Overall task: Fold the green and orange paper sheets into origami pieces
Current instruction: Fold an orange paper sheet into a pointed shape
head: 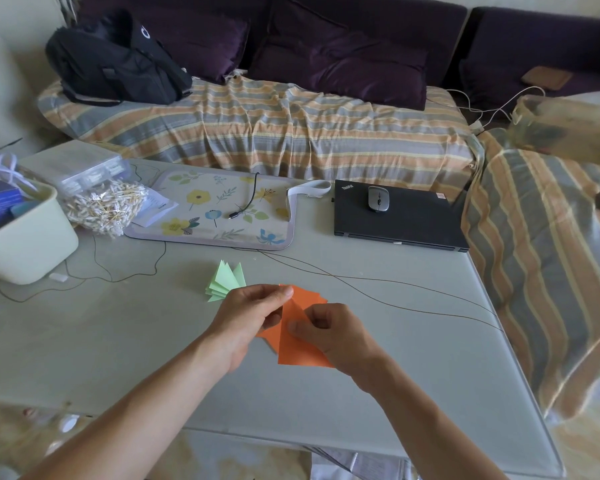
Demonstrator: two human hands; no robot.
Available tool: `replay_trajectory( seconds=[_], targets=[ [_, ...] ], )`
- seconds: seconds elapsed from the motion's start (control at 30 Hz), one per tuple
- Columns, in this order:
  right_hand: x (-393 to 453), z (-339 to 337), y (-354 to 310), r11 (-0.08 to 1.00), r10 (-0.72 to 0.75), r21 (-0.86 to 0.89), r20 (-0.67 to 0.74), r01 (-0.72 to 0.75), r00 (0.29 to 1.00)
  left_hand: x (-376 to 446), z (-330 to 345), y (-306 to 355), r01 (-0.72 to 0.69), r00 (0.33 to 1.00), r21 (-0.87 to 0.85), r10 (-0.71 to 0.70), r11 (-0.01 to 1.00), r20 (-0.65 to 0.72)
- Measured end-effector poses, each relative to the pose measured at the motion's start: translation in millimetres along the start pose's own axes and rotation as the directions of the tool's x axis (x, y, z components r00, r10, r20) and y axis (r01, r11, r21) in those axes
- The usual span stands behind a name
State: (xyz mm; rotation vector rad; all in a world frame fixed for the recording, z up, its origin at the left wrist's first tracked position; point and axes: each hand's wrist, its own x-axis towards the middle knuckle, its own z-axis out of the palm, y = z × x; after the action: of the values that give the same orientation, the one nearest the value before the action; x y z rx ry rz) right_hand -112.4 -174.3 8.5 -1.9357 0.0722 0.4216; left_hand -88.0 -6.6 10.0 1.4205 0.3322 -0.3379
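Head view: orange paper (300, 344) between both hands' grip.

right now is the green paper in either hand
No, the folded green paper lies on the table beyond the left hand, while both that hand and the right hand pinch the orange paper.

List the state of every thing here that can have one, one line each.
Orange paper sheet: partly folded, held in both hands.
Stack of green folded paper pieces: folded, lying on the table, untouched.
Left hand: pinching the orange sheet's top.
Right hand: gripping the sheet's right side.
Black laptop: lid closed.
Grey computer mouse: resting on the laptop.
Black backpack: lying on the sofa.
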Motion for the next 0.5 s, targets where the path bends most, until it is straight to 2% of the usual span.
replay_trajectory(
  seconds=[0.1, 0.2, 0.4, 0.5],
  targets=[
    [2.2, -2.4, 0.3, 0.999, 0.011, 0.031, -0.084, -0.009, 0.996, -4.6, 3.9, -2.8, 0.005, 0.997, 0.052, -0.009, 0.999, 0.082],
    [3.3, -6.4, 0.2, 0.995, 0.039, 0.096, -0.152, -0.025, 0.988, -8.7, 6.8, -5.1, -0.027, 0.996, 0.128, 0.017, 0.991, 0.085],
    [5.1, -8.5, 2.2, 0.977, 0.086, 0.211, -0.196, -0.044, 0.977, -8.0, 4.5, -7.8, -0.246, 0.969, 0.295, 0.236, 0.923, 0.067],
    [5.5, -8.3, 3.3, 0.973, 0.085, 0.226, -0.192, -0.04, 0.978, -7.0, 3.7, -8.3, -0.271, 0.962, 0.315, 0.265, 0.91, 0.062]
  ],
)
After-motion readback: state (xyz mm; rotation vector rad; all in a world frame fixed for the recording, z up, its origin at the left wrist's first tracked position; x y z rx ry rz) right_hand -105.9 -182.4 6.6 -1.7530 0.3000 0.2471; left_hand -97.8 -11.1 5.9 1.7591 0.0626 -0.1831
